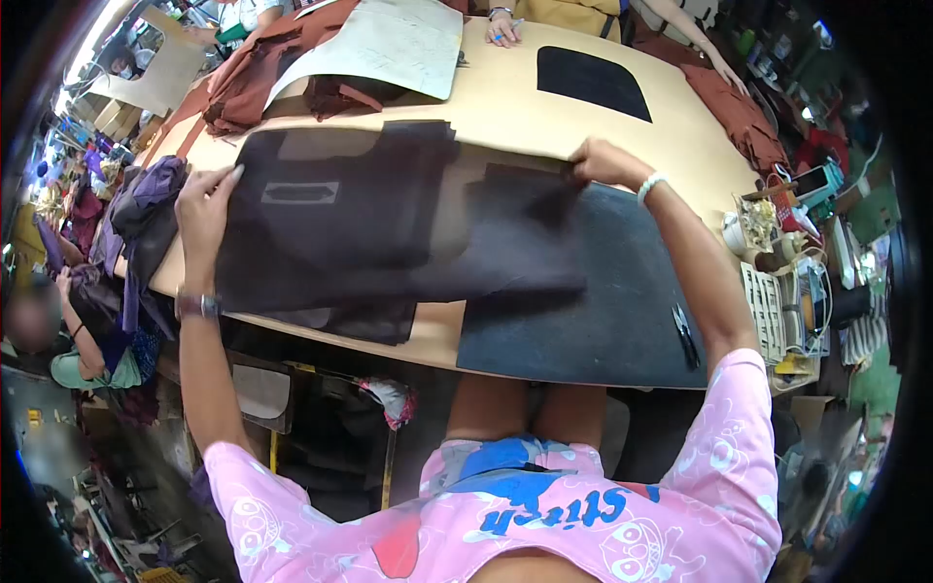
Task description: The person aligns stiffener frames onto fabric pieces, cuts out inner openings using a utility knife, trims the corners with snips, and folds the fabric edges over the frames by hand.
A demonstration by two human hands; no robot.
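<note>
A dark, partly see-through fabric piece is stretched above the table between my hands. It bears a small pale rectangular outline near its left side. My left hand is closed on its upper left corner, thumb pressed to the fingers. At the right, my right hand pinches its upper right corner. The fabric's right end is blurred and hangs over part of a dark cutting mat. More dark fabric shows beneath it at the table's front edge. Thin-handled snips lie on the mat's right side.
On the wooden table lie a black panel, a pale sheet and rust-brown fabric. Purple fabric hangs at the left edge. Baskets stand right. Other people's hands reach over the far side.
</note>
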